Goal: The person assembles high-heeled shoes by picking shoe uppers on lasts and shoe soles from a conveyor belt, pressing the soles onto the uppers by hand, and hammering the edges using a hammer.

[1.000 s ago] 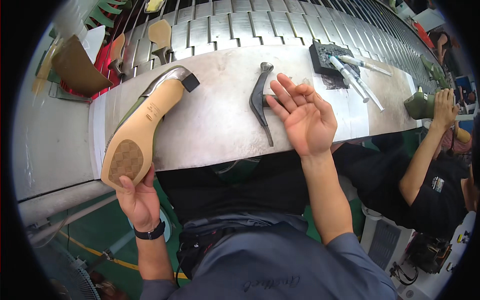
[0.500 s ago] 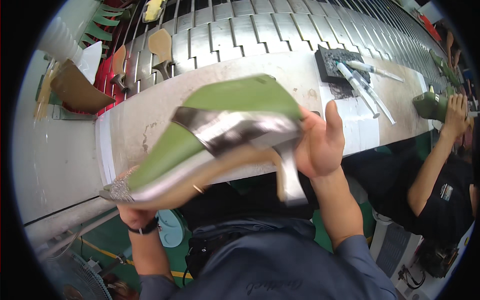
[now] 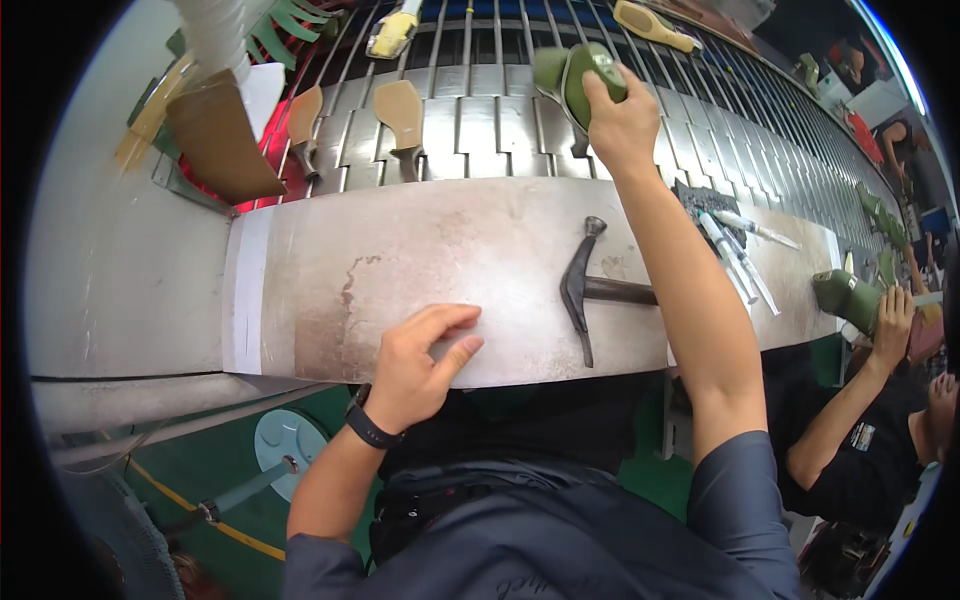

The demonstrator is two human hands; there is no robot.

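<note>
My right arm reaches out over the metal conveyor, and my right hand (image 3: 625, 120) grips a green high-heeled shoe (image 3: 590, 80) there. Fingers partly cover the shoe, and its toe cannot be made out. Closer in, my left hand (image 3: 415, 360) hovers at the bench's near edge, fingers loosely curved, thumb apart, nothing held. Between the two hands a hammer (image 3: 574, 285) with a dark head lies on the worn bench top (image 3: 480, 230); my right forearm crosses over the end of its handle.
Beige shoe soles (image 3: 400, 105) rest on the slatted conveyor (image 3: 470, 150) at the far left. Syringe-like tubes (image 3: 728, 255) lie by a dark block (image 3: 700, 200) on the right. A brown panel (image 3: 225, 140) stands at left. Beside me, a co-worker's hand (image 3: 893, 320) holds another green shoe (image 3: 848, 300).
The green shoe has gone from in front of me, between both hands, to the conveyor in my right hand. My left hand has let go of it. The hammer has come into sight.
</note>
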